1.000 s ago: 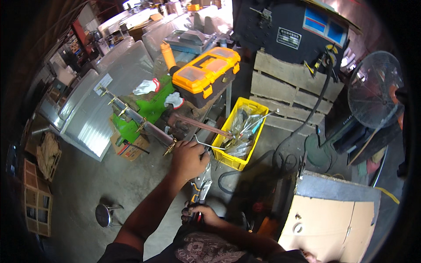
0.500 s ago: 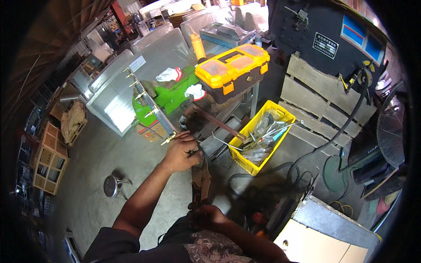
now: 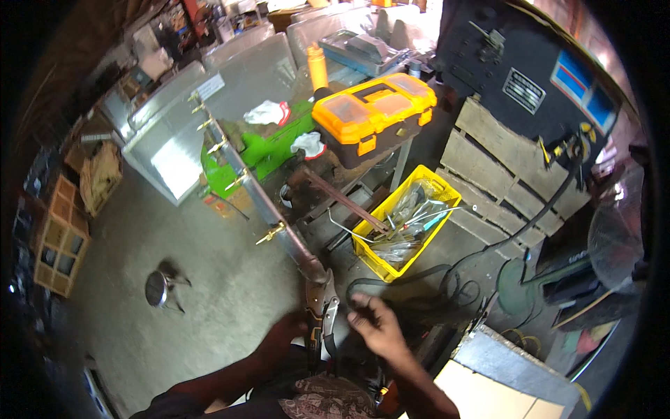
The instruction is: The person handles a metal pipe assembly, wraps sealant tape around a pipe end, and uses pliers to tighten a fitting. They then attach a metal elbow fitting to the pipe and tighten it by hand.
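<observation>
A long metal pipe [image 3: 262,202] with several brass valve fittings [image 3: 271,233] along its side slants up and away from me. The jaws of a pair of locking pliers [image 3: 320,302] clamp its near end. At the left side of the pliers' dark handle, my left hand [image 3: 287,329] closes on it; shadow and the handle hide part of its fingers. My right hand [image 3: 379,328] is raised just to the right of the pliers, apart from them, its fingers spread and holding nothing.
A yellow-and-black toolbox [image 3: 373,115] and white gloves [image 3: 267,112] sit on the workbench beyond. Right of the pipe, a yellow crate [image 3: 383,269] holds metal rods and bagged parts. A round stool [image 3: 158,288] stands at left. A black hose [image 3: 513,239] trails at right.
My left hand has left the pipe's near end and moved down to the pliers' handle. My right hand has let go of the pliers and moved up and right, opening.
</observation>
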{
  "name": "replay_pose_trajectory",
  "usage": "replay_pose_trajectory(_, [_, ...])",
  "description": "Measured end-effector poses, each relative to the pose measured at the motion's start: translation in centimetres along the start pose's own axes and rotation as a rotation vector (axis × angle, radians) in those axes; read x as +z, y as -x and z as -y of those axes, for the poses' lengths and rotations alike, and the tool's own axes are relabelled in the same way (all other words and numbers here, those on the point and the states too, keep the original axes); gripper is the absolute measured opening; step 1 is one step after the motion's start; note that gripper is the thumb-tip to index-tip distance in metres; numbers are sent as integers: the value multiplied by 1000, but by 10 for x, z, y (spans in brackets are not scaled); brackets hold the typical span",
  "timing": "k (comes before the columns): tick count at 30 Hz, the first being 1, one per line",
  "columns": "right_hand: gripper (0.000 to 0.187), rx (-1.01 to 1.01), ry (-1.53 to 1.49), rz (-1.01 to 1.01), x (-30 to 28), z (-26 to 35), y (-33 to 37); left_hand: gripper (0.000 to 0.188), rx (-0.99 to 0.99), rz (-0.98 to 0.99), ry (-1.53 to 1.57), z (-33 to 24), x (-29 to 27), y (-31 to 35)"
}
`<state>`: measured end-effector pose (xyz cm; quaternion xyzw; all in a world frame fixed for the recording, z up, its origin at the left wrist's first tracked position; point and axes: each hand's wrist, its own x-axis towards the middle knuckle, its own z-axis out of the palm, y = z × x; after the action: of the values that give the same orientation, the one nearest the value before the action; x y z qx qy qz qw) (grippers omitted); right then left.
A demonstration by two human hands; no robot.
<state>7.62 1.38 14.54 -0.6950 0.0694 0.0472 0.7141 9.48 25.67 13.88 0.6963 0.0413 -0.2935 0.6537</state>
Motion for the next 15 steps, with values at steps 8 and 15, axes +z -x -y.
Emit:
replay_pose_trajectory(8, [65,-57,324,352,37,84,-137,29,-653,494,880,-3,40,16])
replay_pose_trajectory(15, [54,325,-38,276,76,75,-164,29,-620,287,899,-5,52,17])
